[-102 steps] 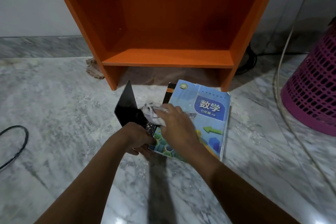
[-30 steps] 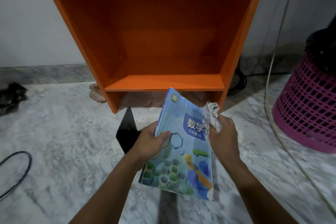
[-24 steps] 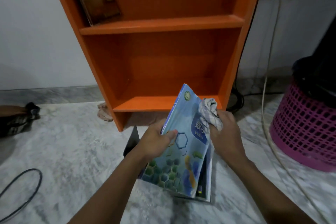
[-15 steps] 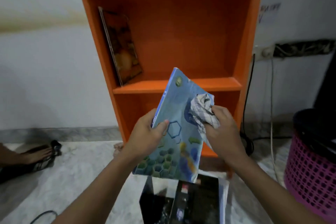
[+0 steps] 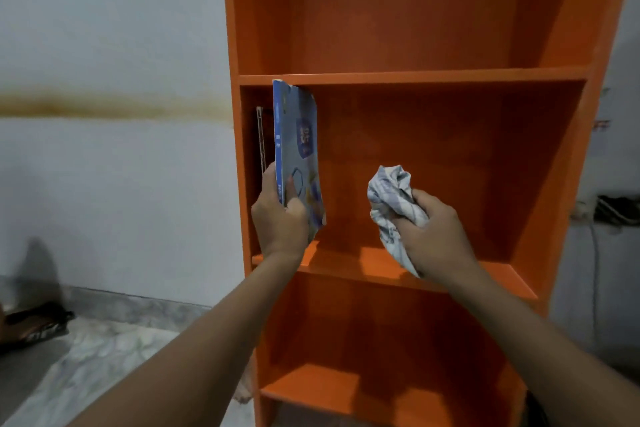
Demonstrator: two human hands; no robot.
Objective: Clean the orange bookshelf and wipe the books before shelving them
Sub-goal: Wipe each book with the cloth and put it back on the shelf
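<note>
The orange bookshelf [image 5: 415, 76] fills the middle and right of the view. My left hand [image 5: 278, 218] grips the blue textbook [image 5: 298, 146] by its lower spine and holds it upright at the left end of the middle shelf. Just left of it a thin dark book [image 5: 260, 139] leans against the shelf's left wall. My right hand [image 5: 433, 232] grips a crumpled white checked cloth [image 5: 391, 194] in front of the middle shelf, apart from the book.
The shelves above and below the middle one hold nothing I can see. A white wall with a brown stain band is at the left. A sandalled foot [image 5: 31, 326] rests on the marble floor at the lower left. A cable and socket strip [image 5: 616, 211] hang at the right.
The view rose from the floor to the middle shelf. My left hand lifted the blue textbook and turned it upright at the shelf's left end. My right hand with the cloth came off the cover.
</note>
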